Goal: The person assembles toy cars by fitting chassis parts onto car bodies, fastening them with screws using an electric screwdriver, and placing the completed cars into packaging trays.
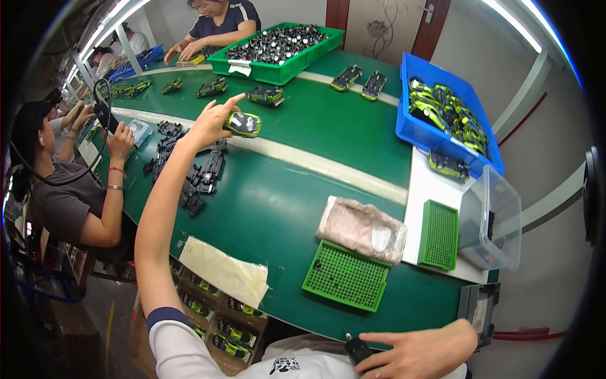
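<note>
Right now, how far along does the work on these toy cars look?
Done: green cars fill the blue bin, and more sit on the belt. In hand: the left hand holds one car out over the belt; the right hand grips a black tool. Left: black chassis parts lie piled on the belt.

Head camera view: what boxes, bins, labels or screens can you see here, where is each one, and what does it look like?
Green bin: far side of the belt, rectangular, full of small dark parts, a white label on its front.
Blue bin: right of the belt, rectangular, full of green toy cars.
Clear plastic box: right edge, see-through, nearly empty.
Cardboard carton: below the near belt edge, divided cells holding green cars.
No screens in view.
</note>
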Available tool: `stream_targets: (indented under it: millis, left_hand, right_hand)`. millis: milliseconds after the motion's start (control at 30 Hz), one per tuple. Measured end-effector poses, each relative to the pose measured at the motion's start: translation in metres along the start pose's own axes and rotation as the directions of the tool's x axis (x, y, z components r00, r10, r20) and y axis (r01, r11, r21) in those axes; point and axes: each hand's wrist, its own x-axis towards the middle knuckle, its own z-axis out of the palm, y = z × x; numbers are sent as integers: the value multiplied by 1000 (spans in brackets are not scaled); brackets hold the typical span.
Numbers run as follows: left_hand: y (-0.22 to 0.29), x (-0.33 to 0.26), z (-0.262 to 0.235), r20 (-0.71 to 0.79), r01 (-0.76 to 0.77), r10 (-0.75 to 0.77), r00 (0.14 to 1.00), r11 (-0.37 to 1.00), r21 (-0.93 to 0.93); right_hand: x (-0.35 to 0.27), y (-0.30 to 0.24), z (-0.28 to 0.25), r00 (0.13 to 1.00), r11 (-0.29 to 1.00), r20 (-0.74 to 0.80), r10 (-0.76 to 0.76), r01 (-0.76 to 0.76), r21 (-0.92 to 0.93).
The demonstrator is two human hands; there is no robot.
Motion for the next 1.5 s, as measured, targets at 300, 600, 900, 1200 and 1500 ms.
stream_targets:
  millis: [300,600,900,1200,1500]
  left_hand:
    - [-9,70,53,335,123,-90,938,989,-76]
    - [137,124,93,143,-273,305,942,939,-208]
    - [113,115,102,180,-177,224,958,954,-243]
    - [-20,57,44,96,11,9,995,980,-198]
    - [39,93,53,338,-119,21,941,955,273]
  right_hand:
    - [-6,11,-7,999,998,-39,-14,16,58]
    - [-10,15,-11,998,997,-51,-48,51,54]
    - [-13,10,-10,996,999,-84,-26,30,44]
    - [-12,9,-16,998,997,-47,38,-34,70]
    - [-15,6,6,977,972,-161,143,-108,210]
